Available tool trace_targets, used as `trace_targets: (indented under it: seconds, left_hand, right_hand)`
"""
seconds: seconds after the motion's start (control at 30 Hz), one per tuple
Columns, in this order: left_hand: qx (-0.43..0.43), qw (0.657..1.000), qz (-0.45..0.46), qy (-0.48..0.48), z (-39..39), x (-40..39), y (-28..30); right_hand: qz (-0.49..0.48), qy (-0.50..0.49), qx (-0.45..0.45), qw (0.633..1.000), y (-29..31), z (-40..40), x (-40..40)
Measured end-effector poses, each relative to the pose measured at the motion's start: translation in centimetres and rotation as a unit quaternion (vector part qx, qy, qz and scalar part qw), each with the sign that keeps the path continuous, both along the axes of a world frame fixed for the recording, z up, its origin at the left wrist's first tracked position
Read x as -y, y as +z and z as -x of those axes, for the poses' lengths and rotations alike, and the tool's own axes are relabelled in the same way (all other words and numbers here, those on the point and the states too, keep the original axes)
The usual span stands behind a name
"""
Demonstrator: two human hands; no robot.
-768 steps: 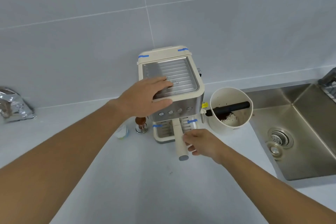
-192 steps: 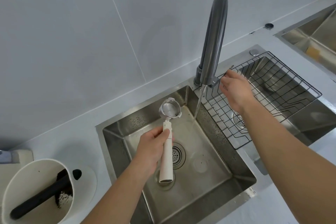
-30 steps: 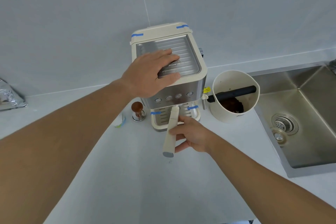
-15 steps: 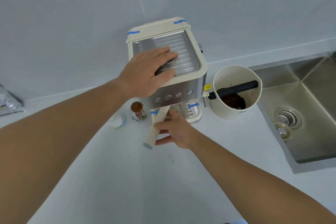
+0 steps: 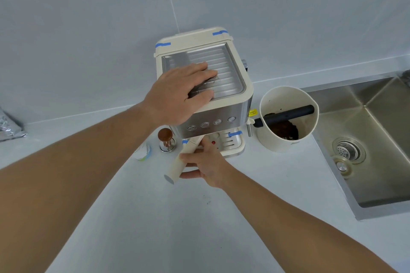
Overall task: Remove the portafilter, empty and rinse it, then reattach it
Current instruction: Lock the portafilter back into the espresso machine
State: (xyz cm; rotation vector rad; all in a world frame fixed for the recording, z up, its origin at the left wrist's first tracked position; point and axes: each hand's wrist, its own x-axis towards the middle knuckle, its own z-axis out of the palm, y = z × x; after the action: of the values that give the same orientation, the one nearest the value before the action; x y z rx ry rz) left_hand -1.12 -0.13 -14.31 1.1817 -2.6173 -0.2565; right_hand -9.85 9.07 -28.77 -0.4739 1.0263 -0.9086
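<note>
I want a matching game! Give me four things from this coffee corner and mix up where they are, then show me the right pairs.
Things:
1. left hand
2. right hand
3. tamper
4. knock box

Places:
A. on the counter, between the machine and the sink
B. flat on top of the machine
C. on the counter, left of the machine
D. gripping the portafilter handle

Pairs: 1-B, 2-D, 3-C, 4-A

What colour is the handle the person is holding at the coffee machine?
Cream, with a grey end cap: the portafilter handle, in the head view.
</note>
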Motion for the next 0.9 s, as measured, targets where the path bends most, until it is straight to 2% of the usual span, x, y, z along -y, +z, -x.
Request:
trace_targets:
  seconds: [0.47, 0.9]
  left_hand:
    - [-0.013, 1.0, -0.003, 0.007, 0.1, 0.0, 0.0]
    - [-0.017, 1.0, -0.005, 0.014, 0.2, -0.2, 0.1]
  right_hand:
    - [0.032, -0.036, 0.027, 0.998, 0.2, -1.1, 1.5]
    - [0.029, -0.059, -0.035, 0.997, -0.3, -1.6, 0.0]
